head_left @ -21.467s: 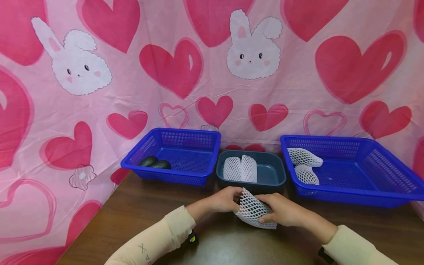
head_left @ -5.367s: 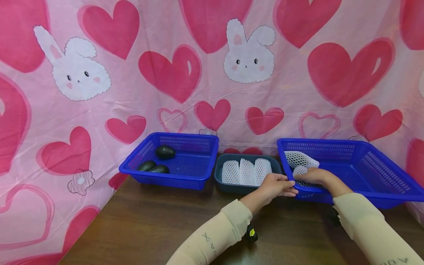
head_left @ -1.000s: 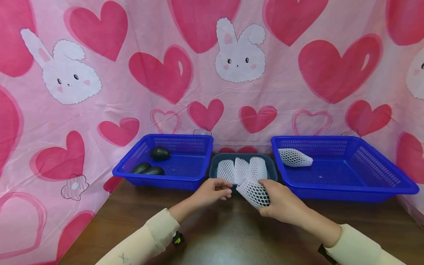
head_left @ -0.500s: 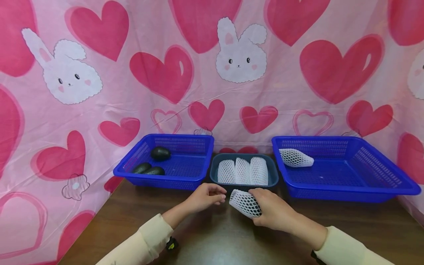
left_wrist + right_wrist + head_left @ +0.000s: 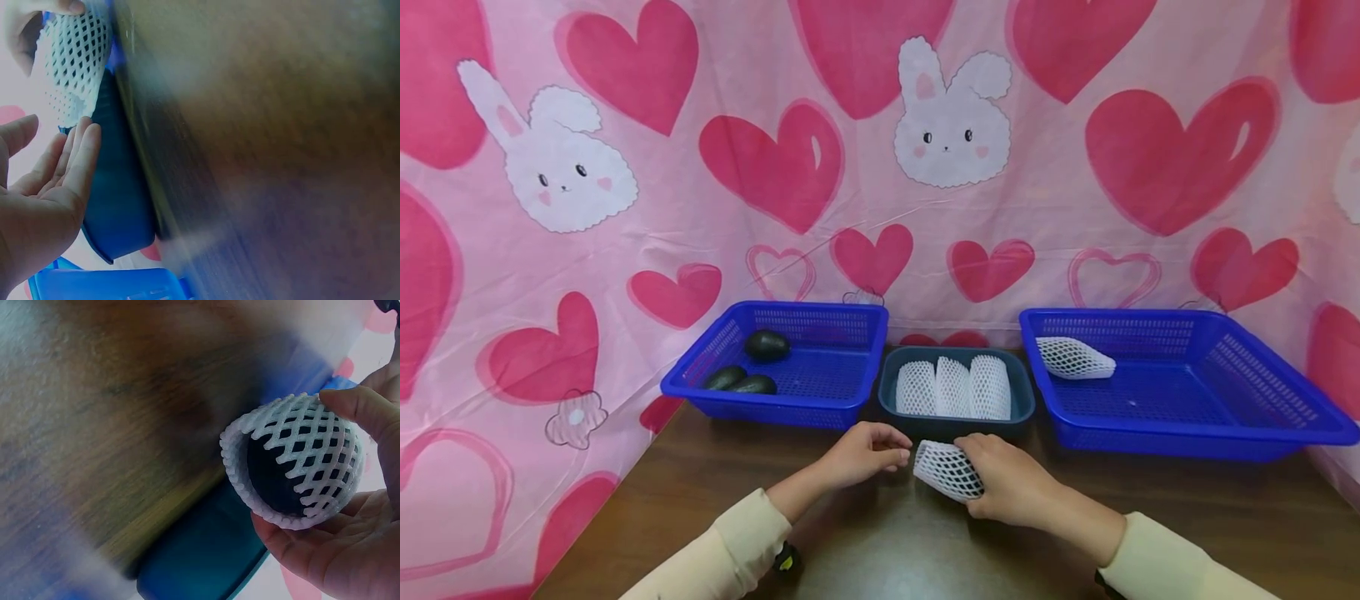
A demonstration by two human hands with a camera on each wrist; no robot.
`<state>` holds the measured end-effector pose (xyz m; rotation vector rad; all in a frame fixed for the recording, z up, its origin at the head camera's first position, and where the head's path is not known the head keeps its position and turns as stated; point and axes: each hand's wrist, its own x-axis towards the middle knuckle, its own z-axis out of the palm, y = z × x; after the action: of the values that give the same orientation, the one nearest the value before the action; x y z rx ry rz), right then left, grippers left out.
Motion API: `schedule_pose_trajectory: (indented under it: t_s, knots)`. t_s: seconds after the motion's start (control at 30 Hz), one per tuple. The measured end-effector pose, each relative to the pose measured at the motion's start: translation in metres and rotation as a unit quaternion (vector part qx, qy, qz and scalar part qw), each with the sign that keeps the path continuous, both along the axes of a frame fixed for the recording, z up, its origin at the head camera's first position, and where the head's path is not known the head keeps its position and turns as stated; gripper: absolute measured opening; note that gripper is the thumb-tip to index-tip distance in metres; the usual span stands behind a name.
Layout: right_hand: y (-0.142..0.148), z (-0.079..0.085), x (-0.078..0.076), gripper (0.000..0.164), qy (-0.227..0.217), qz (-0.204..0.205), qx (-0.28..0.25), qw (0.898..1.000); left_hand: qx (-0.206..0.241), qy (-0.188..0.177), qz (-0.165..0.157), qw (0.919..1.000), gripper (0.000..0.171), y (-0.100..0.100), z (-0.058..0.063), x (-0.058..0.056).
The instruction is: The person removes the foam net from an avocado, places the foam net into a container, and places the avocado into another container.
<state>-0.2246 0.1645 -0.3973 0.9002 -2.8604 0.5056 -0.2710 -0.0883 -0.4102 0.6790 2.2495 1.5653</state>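
Note:
In the head view my right hand [image 5: 1011, 479] grips an avocado wrapped in a white foam net sleeve [image 5: 951, 471], just above the table in front of the dark teal tub. The sleeve's open end points left; in the right wrist view the dark avocado [image 5: 272, 478] shows inside it, thumb on one side and fingers on the other. Close by that open end is my left hand [image 5: 861, 454], holding nothing, its fingers extended. In the left wrist view its fingertips [image 5: 90, 134] lie by the sleeve's edge; whether they touch I cannot tell.
A dark teal tub [image 5: 958, 425] holds three white foam net sleeves [image 5: 953, 387]. At left, a blue basket [image 5: 820, 408] contains three bare avocados [image 5: 767, 345]. A blue basket [image 5: 1195, 437] at right has one netted avocado [image 5: 1075, 358] inside. A wooden table [image 5: 880, 550] lies beneath.
One netted avocado has left the right basket in my right hand. Over the last second it came nearer me and slightly left, away from the tub. My left hand shifted slightly left and nearer.

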Motion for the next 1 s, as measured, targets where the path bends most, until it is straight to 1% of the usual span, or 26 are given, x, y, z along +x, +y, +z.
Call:
schedule_pose_trajectory:
  t_s: [0.33,0.43,0.53,0.67,0.73,0.9,1.0]
  knots:
    - [-0.001,0.001,0.001,0.073,0.008,0.014,0.013,1.000,-0.011,0.004,0.002,0.9999,0.018,0.001,0.002,0.000]
    - [0.000,0.001,0.001,0.076,-0.004,0.017,0.011,1.000,-0.012,0.013,0.000,0.9999,0.017,0.002,0.002,-0.001]
    - [0.001,0.002,0.000,0.080,-0.027,0.016,0.006,0.999,-0.012,0.023,-0.008,0.9996,0.016,0.003,0.002,-0.001]
    - [0.003,0.002,0.000,0.082,-0.047,0.014,-0.001,0.999,-0.021,0.045,-0.023,0.9985,0.015,0.005,0.003,-0.002]
    - [0.003,0.002,0.001,0.083,-0.050,0.015,-0.004,0.999,-0.036,0.066,-0.028,0.9967,0.015,0.006,0.002,-0.004]
    - [0.004,0.002,0.001,0.084,-0.052,0.020,-0.007,0.998,-0.083,0.111,-0.021,0.9902,0.013,0.013,0.002,-0.006]
    - [0.005,0.003,0.002,0.084,-0.055,0.022,-0.008,0.998,-0.092,0.117,-0.022,0.9886,0.012,0.018,0.001,-0.006]
